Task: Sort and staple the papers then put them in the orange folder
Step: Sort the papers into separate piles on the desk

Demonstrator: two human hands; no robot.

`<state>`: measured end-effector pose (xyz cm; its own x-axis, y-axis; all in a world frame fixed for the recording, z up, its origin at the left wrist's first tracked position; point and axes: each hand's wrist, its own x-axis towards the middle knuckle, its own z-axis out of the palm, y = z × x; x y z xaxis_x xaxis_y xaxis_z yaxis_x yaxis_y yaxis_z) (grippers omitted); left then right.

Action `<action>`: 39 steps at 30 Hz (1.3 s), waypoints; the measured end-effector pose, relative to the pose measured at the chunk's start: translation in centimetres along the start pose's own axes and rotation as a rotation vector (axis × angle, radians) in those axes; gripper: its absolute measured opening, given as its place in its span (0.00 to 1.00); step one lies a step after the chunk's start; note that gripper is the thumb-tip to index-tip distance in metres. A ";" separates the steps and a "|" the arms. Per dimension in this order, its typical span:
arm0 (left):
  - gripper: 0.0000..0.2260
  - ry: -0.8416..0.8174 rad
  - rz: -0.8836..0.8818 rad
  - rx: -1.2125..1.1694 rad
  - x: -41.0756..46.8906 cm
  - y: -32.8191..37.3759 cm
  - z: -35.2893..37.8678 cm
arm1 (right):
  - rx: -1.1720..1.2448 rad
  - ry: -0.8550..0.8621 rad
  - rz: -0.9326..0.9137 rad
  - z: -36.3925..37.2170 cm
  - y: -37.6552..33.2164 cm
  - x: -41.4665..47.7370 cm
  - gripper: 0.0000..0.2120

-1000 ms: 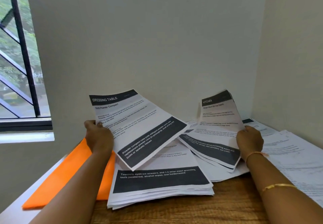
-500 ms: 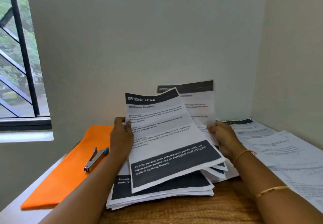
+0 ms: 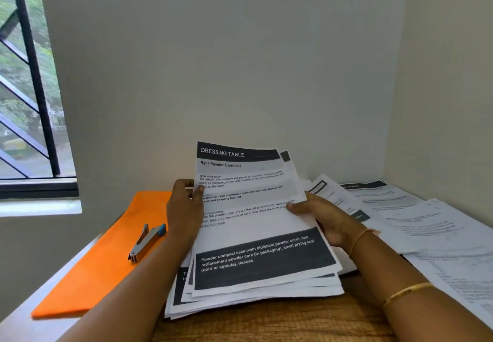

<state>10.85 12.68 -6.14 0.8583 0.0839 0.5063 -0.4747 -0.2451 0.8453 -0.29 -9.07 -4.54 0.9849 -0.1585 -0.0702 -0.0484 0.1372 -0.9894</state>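
Left hand [image 3: 184,208] pinches the left edge of the held sheaf [image 3: 253,219], thumb over the print, fingers curled behind. Right hand [image 3: 324,221] grips the sheaf's right edge, thumb lying flat on the top page, fingers underneath. Top page headed "DRESSING TABLE", "Refill Powder Compact"; sheaf tilted up at the far end, its near edge resting on the lower stack of papers [image 3: 240,304] on the wooden table [image 3: 266,325]. More loose sheets [image 3: 416,216] spread to the right, toward the corner wall. Orange folder [image 3: 106,256] lies flat to the left, beside the stack, closed. Stapler [image 3: 147,243] sits on top of the folder. Window [image 3: 24,96] at far left.
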 end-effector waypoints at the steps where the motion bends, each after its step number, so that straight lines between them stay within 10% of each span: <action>1: 0.07 0.006 -0.001 -0.010 0.1 -0.1 -0.1 | -0.104 0.074 -0.019 -0.2 0.1 0.2 0.14; 6: 0.17 -0.089 -0.016 0.235 1.1 -0.5 -0.7 | -0.932 0.586 -0.163 -2.8 0.2 1.0 0.12; 14: 0.41 -0.454 -0.085 0.926 1.0 -1.7 -0.8 | -0.959 0.718 -0.150 -6.8 1.0 1.0 0.09; 39: 0.09 0.037 0.128 0.514 1.6 -1.0 -2.1 | -0.705 0.845 -0.310 -7.3 1.0 1.7 0.11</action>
<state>12.32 15.10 -5.79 0.7880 0.0537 0.6133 -0.4107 -0.6963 0.5886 0.07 -16.35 -6.62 0.5569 -0.7332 0.3903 -0.1680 -0.5596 -0.8116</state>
